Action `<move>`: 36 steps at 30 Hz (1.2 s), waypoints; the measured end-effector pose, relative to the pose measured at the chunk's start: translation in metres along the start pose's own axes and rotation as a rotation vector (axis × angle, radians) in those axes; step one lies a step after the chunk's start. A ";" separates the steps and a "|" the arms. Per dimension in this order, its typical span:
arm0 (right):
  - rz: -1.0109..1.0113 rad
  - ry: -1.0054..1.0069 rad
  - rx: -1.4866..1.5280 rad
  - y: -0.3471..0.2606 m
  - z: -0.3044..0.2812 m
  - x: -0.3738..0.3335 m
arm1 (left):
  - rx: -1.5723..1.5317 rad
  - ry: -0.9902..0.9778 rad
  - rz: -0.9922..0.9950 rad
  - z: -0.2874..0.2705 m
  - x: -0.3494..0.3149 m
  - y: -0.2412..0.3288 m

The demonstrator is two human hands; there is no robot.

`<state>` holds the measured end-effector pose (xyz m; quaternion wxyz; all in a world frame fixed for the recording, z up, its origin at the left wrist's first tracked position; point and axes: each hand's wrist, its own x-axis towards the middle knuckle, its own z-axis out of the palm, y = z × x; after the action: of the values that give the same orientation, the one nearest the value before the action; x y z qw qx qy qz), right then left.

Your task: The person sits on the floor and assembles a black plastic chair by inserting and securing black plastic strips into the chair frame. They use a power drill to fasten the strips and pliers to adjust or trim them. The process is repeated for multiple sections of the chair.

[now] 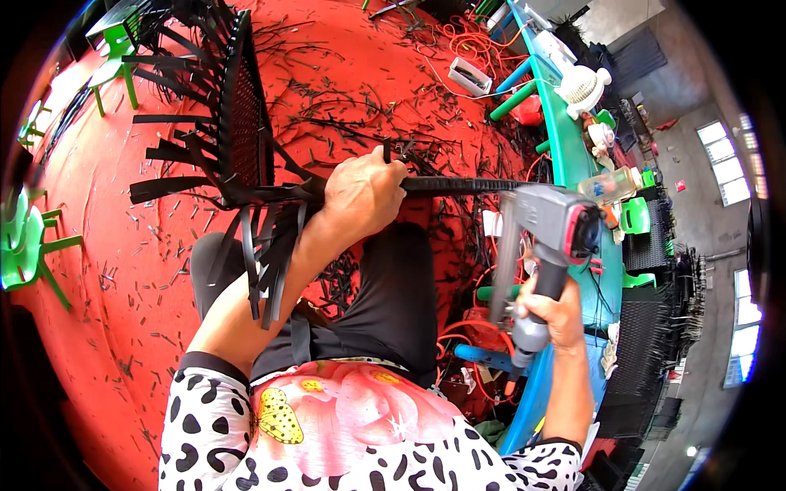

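Note:
My left hand (363,195) is closed round a black strip-wrapped bar (463,185), which runs rightward from a black woven frame (248,114). Many loose flat black strips (184,155) stick out from the frame, and some hang over my left forearm. A grey and black staple gun (544,221) is held upright by its handle in my right hand (561,315). The gun's head is beside the right end of the bar; whether they touch I cannot tell. Part of the gun is blurred.
Black strip scraps lie over the red floor covering (115,237). Green plastic chairs (29,245) stand at left. On the right, a long blue-green table (569,147) carries a white fan (583,88) and a clear jar (610,186). Orange hoses (471,45) coil near its far end.

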<state>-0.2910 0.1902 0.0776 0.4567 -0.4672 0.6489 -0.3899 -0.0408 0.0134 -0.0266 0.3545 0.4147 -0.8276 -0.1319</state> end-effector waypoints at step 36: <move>0.074 -0.345 0.062 -0.041 0.071 0.037 | -0.051 0.081 0.074 0.006 0.016 -0.004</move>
<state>-0.2185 0.1386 0.0878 0.5894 -0.4889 0.5653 -0.3067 -0.0491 -0.0022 -0.0250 0.4029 0.3797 -0.8237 -0.1227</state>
